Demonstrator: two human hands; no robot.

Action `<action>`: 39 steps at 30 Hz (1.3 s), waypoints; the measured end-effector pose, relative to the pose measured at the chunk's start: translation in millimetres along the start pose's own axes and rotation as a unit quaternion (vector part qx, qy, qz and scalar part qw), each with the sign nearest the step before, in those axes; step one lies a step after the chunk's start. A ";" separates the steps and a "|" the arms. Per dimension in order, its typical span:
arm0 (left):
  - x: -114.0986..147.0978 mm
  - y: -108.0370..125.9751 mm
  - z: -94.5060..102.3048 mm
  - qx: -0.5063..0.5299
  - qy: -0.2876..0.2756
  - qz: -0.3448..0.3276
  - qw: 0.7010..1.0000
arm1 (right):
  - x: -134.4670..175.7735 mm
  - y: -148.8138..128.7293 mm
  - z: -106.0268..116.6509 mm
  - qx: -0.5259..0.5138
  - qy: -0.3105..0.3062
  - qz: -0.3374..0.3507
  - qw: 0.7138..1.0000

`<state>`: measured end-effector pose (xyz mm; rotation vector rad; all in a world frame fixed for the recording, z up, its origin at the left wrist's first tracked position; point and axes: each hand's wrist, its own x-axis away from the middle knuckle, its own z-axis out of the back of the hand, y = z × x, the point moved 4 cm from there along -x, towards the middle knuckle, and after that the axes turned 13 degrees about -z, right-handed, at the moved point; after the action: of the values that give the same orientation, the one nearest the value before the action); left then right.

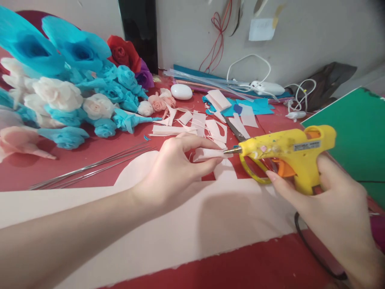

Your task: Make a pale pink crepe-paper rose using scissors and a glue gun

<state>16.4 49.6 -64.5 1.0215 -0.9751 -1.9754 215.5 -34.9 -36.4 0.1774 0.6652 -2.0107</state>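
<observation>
My left hand [180, 164] pinches a small pale pink paper piece [207, 154], rolled or folded, between thumb and fingers. In my right hand [333, 200] is a yellow hot glue gun [276, 144] with an orange trigger. Its metal nozzle points left and meets the right end of the paper piece; whether glue is coming out is too small to tell. Behind the gun lie scissors [252, 166] with yellow handles, partly hidden. Beneath both hands spreads a large pale pink paper sheet [144, 237] with a cut-out curved edge.
Blue, white, pink and red paper flowers [87, 80] crowd the left. Thin metal wires [90, 166] lie before them. Pink paper scraps [198, 120], a white oval case [181, 91] and a white power strip [267, 87] sit farther back. A green board [351, 136] leans at right.
</observation>
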 end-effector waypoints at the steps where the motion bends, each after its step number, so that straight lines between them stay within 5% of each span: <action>1: 0.0 -0.1 -0.2 0.000 0.002 0.000 1.000 | 0.0 -0.7 0.3 0.002 0.002 0.007 1.000; 19: 0.1 0.1 -1.4 -0.008 -0.017 0.017 1.000 | 0.4 -1.6 0.8 0.015 0.012 0.042 0.999; 39: -1.0 0.2 -1.8 0.012 -0.017 0.017 1.000 | -0.4 3.3 1.3 0.019 -0.009 -0.014 1.000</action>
<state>18.5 49.8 -64.7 0.9806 -1.0295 -1.9648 218.6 -36.6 -36.5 0.1736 0.6212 -2.0497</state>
